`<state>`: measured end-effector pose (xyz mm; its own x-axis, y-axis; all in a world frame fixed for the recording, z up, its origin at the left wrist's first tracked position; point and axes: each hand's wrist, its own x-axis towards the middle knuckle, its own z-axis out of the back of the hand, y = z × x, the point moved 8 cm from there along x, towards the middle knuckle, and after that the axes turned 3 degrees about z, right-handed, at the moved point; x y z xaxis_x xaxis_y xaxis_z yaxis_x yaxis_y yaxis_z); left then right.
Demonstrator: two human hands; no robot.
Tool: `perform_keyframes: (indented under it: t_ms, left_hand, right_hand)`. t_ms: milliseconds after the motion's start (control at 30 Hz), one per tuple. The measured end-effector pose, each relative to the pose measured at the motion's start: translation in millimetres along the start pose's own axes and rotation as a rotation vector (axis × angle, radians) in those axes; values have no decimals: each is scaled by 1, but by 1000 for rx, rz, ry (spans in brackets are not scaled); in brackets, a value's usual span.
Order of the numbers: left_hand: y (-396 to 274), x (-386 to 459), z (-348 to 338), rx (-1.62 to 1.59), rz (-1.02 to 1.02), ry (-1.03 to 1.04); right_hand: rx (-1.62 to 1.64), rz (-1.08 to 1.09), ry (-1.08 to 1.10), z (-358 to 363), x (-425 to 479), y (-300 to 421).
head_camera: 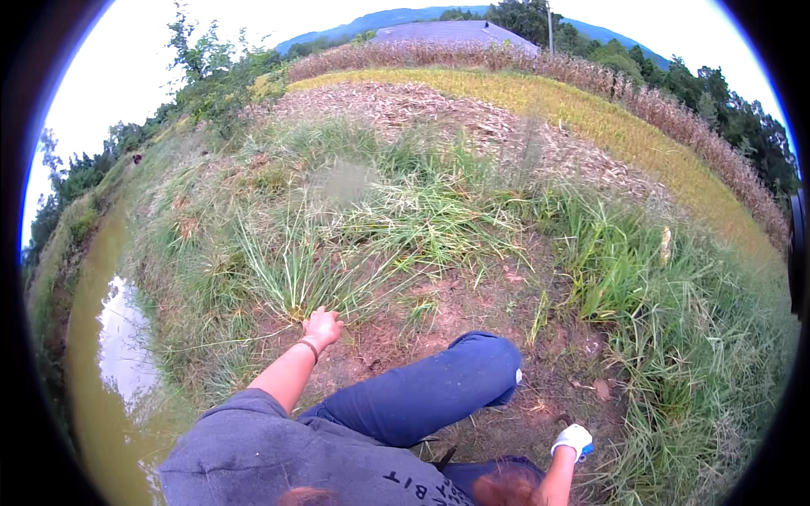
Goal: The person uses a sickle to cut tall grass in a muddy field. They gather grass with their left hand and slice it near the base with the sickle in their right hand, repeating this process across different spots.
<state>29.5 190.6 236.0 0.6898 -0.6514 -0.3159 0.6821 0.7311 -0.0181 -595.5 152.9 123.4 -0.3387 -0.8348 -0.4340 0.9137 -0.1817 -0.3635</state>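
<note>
My bare left hand (323, 327), with a band on its wrist, reaches to the base of a spreading tuft of long grass (302, 288). Its fingers are at the tuft's near edge; whether they grip any blades cannot be told. At the lower right, my right hand (573, 438) wears a white glove with some blue on it. It is closed around something mostly hidden, from which a short dark curved piece (563, 419) sticks out. A heap of cut grass (436, 221) lies beyond the tuft, above bare reddish soil (443, 303).
Murky water (95, 354) runs along the left, below the grassy bank. Tall grass (677, 329) stands on the right. My bent knee (493, 367) is between my hands. Dry stalks (443, 114), a yellow-green field (607, 126) and a roof (443, 30) lie farther off.
</note>
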Motion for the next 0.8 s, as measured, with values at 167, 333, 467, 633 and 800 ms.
perform_keyframes:
  t_ms: [167, 333, 467, 633, 800]
  left_hand:
    - [33, 66, 8, -167, -334, -190]
    - [-113, 46, 13, -47, -449, -65]
    - [-241, 37, -12, 58, -725, 49]
    - [-419, 0, -68, 343, -1360, 99]
    - [-541, -78, -156, 710, -2170, 42]
  right_hand:
    - [38, 86, -31, 22, -2, 50]
    - [318, -18, -15, -28, -28, -7]
    - [435, -126, 46, -52, -43, -8]
    - [539, -201, 92, -63, -43, 2]
    - [508, -282, 168, -48, -34, 1]
